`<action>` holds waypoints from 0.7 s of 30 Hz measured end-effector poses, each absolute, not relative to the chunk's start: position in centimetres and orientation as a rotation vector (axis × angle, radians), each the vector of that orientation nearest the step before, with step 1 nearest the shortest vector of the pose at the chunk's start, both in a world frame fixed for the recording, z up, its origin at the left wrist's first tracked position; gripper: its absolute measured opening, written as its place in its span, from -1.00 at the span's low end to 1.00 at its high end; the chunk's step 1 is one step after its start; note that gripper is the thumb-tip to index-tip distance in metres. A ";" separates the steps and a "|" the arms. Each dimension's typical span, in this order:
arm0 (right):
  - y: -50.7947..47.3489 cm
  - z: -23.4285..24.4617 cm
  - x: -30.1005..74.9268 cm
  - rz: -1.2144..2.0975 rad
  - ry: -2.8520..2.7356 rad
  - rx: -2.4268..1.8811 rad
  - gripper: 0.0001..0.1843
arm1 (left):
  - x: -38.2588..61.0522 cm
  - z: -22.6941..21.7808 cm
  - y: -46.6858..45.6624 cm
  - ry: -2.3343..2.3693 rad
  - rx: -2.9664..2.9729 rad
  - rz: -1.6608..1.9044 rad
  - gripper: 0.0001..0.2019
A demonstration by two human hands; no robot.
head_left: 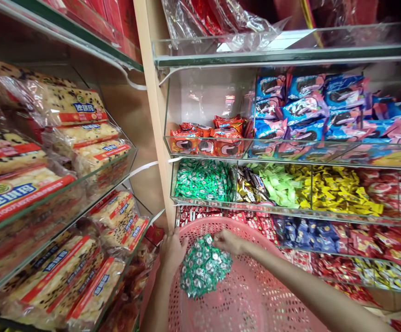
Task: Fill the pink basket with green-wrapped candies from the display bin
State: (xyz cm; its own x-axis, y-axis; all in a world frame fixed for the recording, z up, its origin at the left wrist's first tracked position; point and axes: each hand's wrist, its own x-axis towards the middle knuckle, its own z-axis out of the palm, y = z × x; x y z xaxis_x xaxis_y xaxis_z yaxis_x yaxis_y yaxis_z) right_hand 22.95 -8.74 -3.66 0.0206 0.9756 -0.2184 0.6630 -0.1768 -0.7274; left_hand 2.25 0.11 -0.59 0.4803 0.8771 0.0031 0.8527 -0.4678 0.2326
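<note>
A pink perforated plastic basket (252,299) sits low in front of me. In it lies a heap of small green wrapped candies (203,269). My left hand (172,251) grips the basket's left rim, fingers curled over the edge. My right hand (228,241) reaches across from the right and pinches candies at the top of the heap. The same green candies fill a clear bin (203,180) on the shelf just above.
Clear acrylic bins hold yellow-green candies (325,186), red candies (394,191), orange snack packs (209,137) and blue-pink biscuit packs (307,110). Glass shelves at left carry long wrapped nougat bars (58,272). A beige upright post (152,115) divides the two units.
</note>
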 end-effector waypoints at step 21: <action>-8.5 -5.4 22.9 1.157 -1.259 -1.761 -0.50 | 2.2 -0.7 0.1 1.491 2.538 0.194 -0.52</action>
